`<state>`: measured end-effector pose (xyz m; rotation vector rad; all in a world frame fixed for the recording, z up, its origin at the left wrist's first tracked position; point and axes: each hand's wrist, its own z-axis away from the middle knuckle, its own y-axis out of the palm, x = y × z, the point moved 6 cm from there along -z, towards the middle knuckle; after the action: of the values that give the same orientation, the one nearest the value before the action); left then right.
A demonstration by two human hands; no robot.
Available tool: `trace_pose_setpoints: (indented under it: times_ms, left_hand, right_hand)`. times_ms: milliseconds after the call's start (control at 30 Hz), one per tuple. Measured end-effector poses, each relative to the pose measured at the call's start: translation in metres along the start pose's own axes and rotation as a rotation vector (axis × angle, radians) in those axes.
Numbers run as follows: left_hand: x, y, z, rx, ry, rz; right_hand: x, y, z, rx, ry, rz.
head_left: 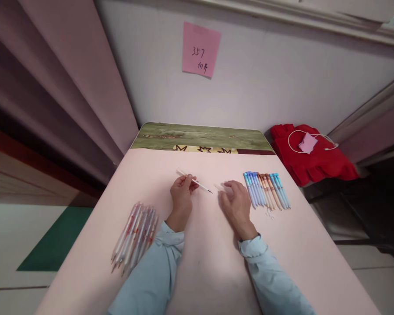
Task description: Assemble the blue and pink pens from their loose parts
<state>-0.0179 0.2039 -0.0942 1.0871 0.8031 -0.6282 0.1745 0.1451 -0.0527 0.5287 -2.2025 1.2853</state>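
Over the middle of the table, my left hand (183, 194) pinches a slim white stick with a dark pointed tip (202, 186), which looks like a pen refill. Its tip points right and toward me. My right hand (237, 202) is curled a little to the right, thumb and forefinger close together. A small pale piece (218, 187) shows faintly at those fingertips, blurred against the tabletop. Beside my right hand lies a row of pens (266, 190) in blue, lilac and brown. Left of my left forearm lies a bundle of clear-barrelled pens (136, 236) with red and grey patterns.
Tiny white bits (269, 214) lie below the coloured row. A pale pink cover (213, 267) spans the table, with a green strip (200, 132) along its far edge. Behind stands a wall with a pink note (201, 50). Red cloth (315, 162) with a white cable lies right.
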Motion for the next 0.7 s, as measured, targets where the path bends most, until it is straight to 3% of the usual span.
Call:
trace_pose_setpoints:
  times_ms: [100, 233, 500, 600, 700]
  left_hand:
    - [0.004, 0.009, 0.007, 0.08, -0.039, -0.012]
    - [0.011, 0.015, 0.012, 0.138, -0.101, -0.018]
    - [0.0, 0.003, 0.002, 0.054, -0.082, 0.035]
    - [-0.005, -0.003, -0.003, 0.049, -0.025, -0.118]
    - [-0.007, -0.008, -0.006, 0.062, 0.041, -0.413]
  right_hand:
    - [0.017, 0.003, 0.003, 0.045, -0.04, -0.076]
    - [0.022, 0.016, 0.009, 0.163, 0.017, -0.069]
    - [0.008, 0.006, 0.011, 0.069, 0.022, 0.065]
    - [0.004, 0.008, 0.01, 0.003, -0.02, 0.152]
    - [0.006, 0.02, 0.009, -0.007, -0.087, 0.234]
